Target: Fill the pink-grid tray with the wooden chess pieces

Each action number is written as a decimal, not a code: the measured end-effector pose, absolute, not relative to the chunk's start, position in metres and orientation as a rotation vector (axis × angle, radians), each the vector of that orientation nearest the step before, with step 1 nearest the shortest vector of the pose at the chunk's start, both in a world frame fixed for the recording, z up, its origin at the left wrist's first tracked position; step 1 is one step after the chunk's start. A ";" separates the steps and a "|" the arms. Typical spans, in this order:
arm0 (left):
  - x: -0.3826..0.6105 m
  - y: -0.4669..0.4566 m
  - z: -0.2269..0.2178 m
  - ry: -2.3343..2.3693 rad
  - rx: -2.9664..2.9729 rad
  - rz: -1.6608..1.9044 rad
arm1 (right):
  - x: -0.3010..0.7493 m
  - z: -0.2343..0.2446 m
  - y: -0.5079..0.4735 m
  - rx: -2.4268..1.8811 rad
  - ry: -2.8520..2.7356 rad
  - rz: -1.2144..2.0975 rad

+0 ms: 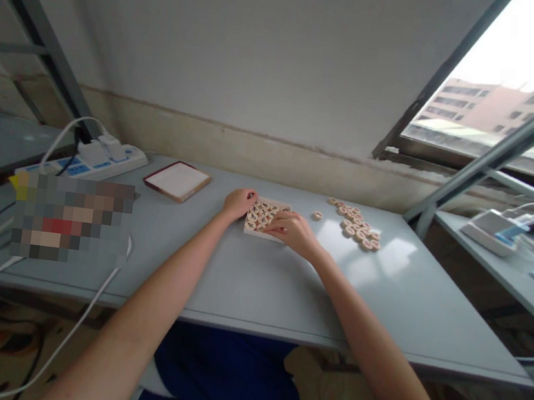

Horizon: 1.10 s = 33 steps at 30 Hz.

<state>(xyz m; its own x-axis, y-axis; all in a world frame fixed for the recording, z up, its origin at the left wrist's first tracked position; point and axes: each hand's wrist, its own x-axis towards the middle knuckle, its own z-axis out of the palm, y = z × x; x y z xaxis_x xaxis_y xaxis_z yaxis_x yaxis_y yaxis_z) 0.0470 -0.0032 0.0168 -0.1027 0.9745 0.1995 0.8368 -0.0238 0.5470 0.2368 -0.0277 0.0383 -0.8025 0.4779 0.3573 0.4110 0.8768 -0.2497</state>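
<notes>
Round wooden xiangqi pieces (260, 211) with dark characters lie face up in rows inside a shallow pale box (265, 235) at mid-table. My left hand (238, 204) is closed on the box's left side near the far corner, its fingers curled over the edge. Over the box's right part, my right hand (295, 232) reaches in with fingers together and fingertips down among the pieces. Whatever is between those fingertips is hidden, and this hand covers some of the pieces. One loose xiangqi piece (317, 215) sits on the table just right of the box.
Several more pieces (356, 224) form a loose cluster farther right. A flat box lid (179, 180) with a dark red edge lies at the back left. Left of it are a power strip (126, 160), white cables and a pixelated patch. Bed-frame bars (449, 183) rise at the right.
</notes>
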 end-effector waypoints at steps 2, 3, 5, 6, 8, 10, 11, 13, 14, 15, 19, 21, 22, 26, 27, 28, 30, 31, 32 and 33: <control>0.046 -0.003 0.016 2.000 1.936 0.813 | 0.236 0.035 -0.028 -0.658 -2.651 0.248; 0.046 -0.002 0.016 1.991 1.940 0.810 | 0.236 0.035 -0.028 -0.656 -2.665 0.249; 0.045 -0.002 0.016 1.966 1.946 0.800 | 0.237 0.037 -0.028 -0.671 -2.691 0.203; 0.045 -0.002 0.016 1.955 1.950 0.796 | 0.240 0.040 -0.026 -0.703 -2.689 0.152; 0.044 -0.003 0.018 1.940 1.966 0.797 | 0.250 0.045 -0.021 -0.839 -2.627 -0.004; 0.044 -0.006 0.019 1.926 1.984 0.804 | 0.268 0.048 -0.012 -1.038 -2.491 -0.181; 0.043 -0.007 0.019 1.923 1.972 0.793 | 0.279 0.048 -0.007 -1.141 -2.410 -0.255; 0.041 -0.007 0.016 1.906 1.971 0.765 | 0.302 0.041 0.006 -1.328 -2.300 -0.314; 0.041 -0.006 0.014 1.906 1.976 0.765 | 0.313 0.037 0.012 -1.396 -2.295 -0.291; 0.040 -0.005 0.012 1.917 1.974 0.765 | 0.323 0.032 0.018 -1.455 -2.309 -0.240; 0.042 -0.004 0.011 1.923 1.982 0.772 | 0.335 0.023 0.028 -1.536 -2.335 0.073; 0.042 -0.006 0.014 1.931 1.961 0.753 | 0.329 0.024 0.026 -1.500 -2.342 0.173; 0.042 -0.007 0.015 1.932 1.953 0.747 | 0.325 0.026 0.024 -1.467 -2.354 0.214; 0.041 -0.011 0.016 1.914 1.967 0.755 | 0.315 0.030 0.019 -1.379 -2.382 0.333; 0.040 -0.011 0.015 1.902 1.971 0.760 | 0.316 0.031 0.019 -1.377 -2.385 0.336; 0.040 -0.012 0.015 1.889 1.971 0.765 | 0.316 0.031 0.019 -1.376 -2.385 0.336; 0.039 -0.012 0.015 1.877 1.956 0.766 | 0.315 0.034 0.018 -1.357 -2.365 0.350; 0.039 -0.012 0.016 1.872 1.949 0.765 | 0.313 0.036 0.016 -1.333 -2.342 0.368; 0.040 -0.013 0.016 1.871 1.944 0.761 | 0.310 0.038 0.014 -1.301 -2.314 0.398; 0.040 -0.013 0.017 1.872 1.942 0.759 | 0.305 0.041 0.011 -1.264 -2.284 0.439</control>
